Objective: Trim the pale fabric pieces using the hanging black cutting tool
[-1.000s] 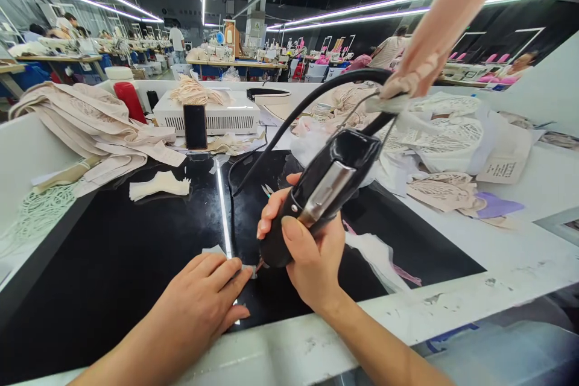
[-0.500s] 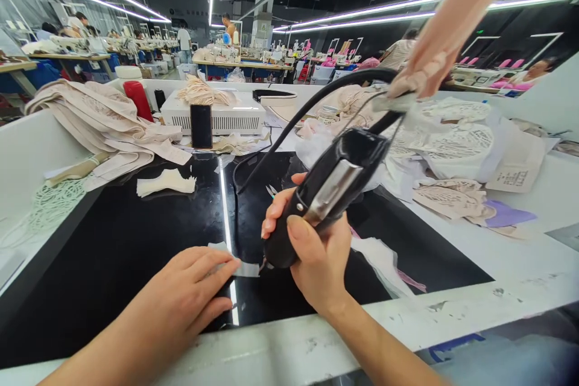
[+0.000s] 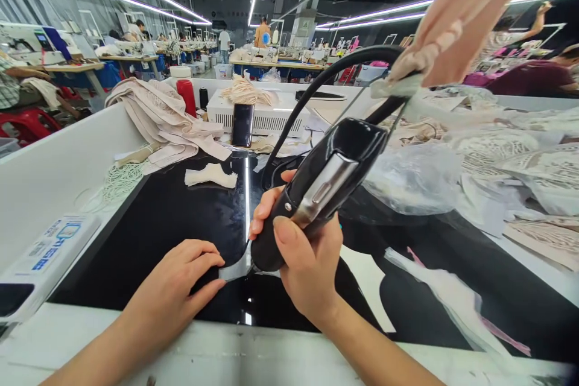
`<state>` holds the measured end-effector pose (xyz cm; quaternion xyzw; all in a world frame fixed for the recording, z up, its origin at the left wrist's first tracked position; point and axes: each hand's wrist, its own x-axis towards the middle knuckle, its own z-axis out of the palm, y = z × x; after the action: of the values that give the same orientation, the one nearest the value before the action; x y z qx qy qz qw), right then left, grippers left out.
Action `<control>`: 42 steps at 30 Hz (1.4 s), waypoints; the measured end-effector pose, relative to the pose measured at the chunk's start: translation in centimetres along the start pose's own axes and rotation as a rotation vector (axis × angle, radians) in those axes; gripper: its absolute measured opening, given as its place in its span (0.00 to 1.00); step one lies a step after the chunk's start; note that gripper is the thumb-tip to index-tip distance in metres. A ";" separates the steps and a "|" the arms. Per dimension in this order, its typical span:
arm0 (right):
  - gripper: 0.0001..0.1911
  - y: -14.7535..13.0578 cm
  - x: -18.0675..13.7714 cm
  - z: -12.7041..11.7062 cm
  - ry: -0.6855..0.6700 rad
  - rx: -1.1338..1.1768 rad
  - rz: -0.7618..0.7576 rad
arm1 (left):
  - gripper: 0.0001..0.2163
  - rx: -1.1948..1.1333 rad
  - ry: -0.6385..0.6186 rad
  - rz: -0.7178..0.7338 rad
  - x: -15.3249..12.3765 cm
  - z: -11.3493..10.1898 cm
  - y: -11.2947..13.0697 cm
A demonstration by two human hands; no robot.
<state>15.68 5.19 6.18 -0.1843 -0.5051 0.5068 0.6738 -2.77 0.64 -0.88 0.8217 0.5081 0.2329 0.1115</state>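
Observation:
My right hand (image 3: 312,259) is wrapped round a black corded hand tool (image 3: 323,187) with a silver metal side plate. The tool slants down to the left, its narrow tip at a thin pale grey strip of fabric (image 3: 235,269) on the glossy black work surface (image 3: 149,241). Thumb and fingers of my left hand (image 3: 174,283) pinch the strip's left end. Part of the strip lies behind the tool's tip and my right hand. A white curved piece (image 3: 368,283) lies right of my right wrist.
Black cable (image 3: 312,81) arches above the tool, beside a knotted cloth tie (image 3: 420,69). Behind stand a white vented box (image 3: 266,123), a phone (image 3: 243,125) and a red thread cone (image 3: 186,98). Beige fabric pieces (image 3: 165,117) lie left; a plastic bag (image 3: 416,178) lies right.
My view has swung left, so the scene sits further right. My left hand has drawn back to the strip's end, and the tool's tip is now over the strip. The white curved piece now shows.

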 end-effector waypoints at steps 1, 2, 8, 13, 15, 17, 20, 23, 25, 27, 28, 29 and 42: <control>0.13 0.2 0.1 0.2 -0.003 0.001 -0.003 | 0.06 -0.014 0.007 -0.010 0.1 0.1 0.0; 0.13 0.4 0.1 0.3 -0.004 0.000 -0.008 | 0.06 -0.025 0.012 -0.020 0.1 0.2 0.0; 0.13 0.3 0.1 -0.3 0.036 -0.060 -0.018 | 0.09 0.007 0.064 0.022 -0.5 -0.2 -0.1; 0.18 -1.2 -0.4 -1.7 0.074 -0.119 -0.051 | 0.12 0.166 0.128 0.256 -1.0 -0.7 0.6; 0.20 -1.8 -0.6 -2.6 0.093 -0.154 -0.070 | 0.12 0.235 0.147 0.310 -1.0 -0.7 0.6; 0.20 -2.3 -0.7 -3.5 0.121 -0.195 -0.093 | 0.13 0.275 0.161 0.337 -1.1 -0.6 0.5; 0.19 -2.9 -0.7 -4.6 0.166 -0.253 -0.124 | 0.14 0.301 0.172 0.367 -1.3 -0.5 0.0; 0.18 -3.2 -0.9 -5.4 0.187 -0.286 -0.137 | 0.14 0.321 0.169 0.390 -1.6 -0.3 -0.4; 0.19 -3.2 -1.0 -5.6 0.189 -0.292 -0.133 | 0.14 0.328 0.171 0.393 -1.6 -0.2 -0.4; 0.19 -3.1 -1.2 -5.7 0.187 -0.292 -0.133 | 0.14 0.333 0.173 0.387 -1.6 -0.3 -0.2; 0.19 -3.1 -1.2 -5.7 0.187 -0.291 -0.139 | 0.14 0.337 0.170 0.384 -1.5 -0.4 -0.1; 0.20 -3.1 -1.2 -5.7 0.189 -0.291 -0.145 | 0.14 0.341 0.168 0.384 -1.4 -0.4 0.1; 0.21 -3.4 -1.0 -5.6 0.235 -0.317 -0.120 | 0.15 0.355 0.133 0.343 -1.4 -0.6 0.2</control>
<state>22.23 4.41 5.88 -0.3155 -0.5065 0.3549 0.7197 -3.47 -0.73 -0.68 0.8855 0.4003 0.2091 -0.1095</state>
